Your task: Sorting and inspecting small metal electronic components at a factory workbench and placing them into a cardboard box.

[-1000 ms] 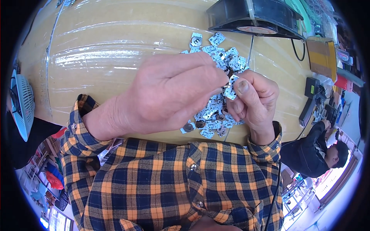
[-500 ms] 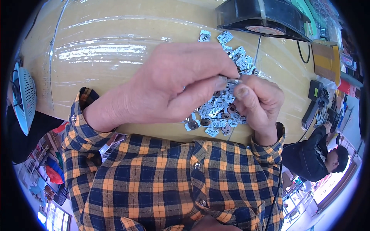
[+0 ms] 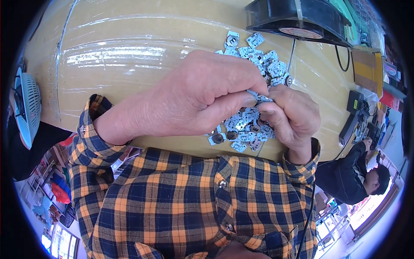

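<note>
A small pale-blue circuit board (image 3: 261, 99) is pinched between the fingertips of both hands above the table. My left hand (image 3: 207, 93) closes its thumb and index finger on the board's left side. On the right side, my right hand (image 3: 295, 114) grips it with thumb and bent index finger. Fingers cover much of the board, so its details do not show. Under and around the hands lies a loose pile of similar circuit boards (image 3: 243, 122), several with round dark, coin-like parts. One such board (image 3: 232, 39) lies at the pile's far end.
A black fan (image 3: 302, 19) stands at the far right of the plastic-covered table (image 3: 116, 86). Beyond my right hand are a cardboard box (image 3: 366, 71) and a dark device (image 3: 353, 101). A light-blue perforated plastic piece (image 3: 28, 105) sits at left. Another person (image 3: 349, 177) works at right.
The board between my fingertips has turned, so more of its pale-blue face shows. My left thumb has shifted slightly down and right. The whole view has moved a little.
</note>
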Available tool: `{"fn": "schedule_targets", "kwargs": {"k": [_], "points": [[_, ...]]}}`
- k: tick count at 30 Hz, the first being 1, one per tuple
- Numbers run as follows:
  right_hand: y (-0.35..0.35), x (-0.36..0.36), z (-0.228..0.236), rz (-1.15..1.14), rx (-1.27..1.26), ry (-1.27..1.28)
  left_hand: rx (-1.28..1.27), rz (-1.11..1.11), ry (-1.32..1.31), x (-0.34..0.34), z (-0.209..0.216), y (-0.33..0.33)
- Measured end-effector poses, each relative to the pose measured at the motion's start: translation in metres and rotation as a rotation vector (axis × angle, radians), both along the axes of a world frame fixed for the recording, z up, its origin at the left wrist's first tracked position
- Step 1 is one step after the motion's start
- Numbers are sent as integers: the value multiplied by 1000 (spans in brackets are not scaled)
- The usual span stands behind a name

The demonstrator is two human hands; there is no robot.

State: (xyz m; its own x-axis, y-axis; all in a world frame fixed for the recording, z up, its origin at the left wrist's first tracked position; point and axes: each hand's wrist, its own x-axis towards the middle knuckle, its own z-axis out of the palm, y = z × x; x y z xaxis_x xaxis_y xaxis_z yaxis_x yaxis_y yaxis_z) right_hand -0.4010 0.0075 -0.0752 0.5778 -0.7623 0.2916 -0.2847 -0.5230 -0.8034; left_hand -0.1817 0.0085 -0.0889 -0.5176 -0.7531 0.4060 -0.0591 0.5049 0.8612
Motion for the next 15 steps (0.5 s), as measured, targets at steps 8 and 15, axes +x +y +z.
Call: {"fn": "schedule_targets", "kwargs": {"k": [8, 15], "points": [[2, 2, 5, -88, 197, -15, 456, 43, -9, 7, 15, 3], [9, -1, 7, -46, 861, -380, 1007, -89, 407, 0, 9, 3]]}}
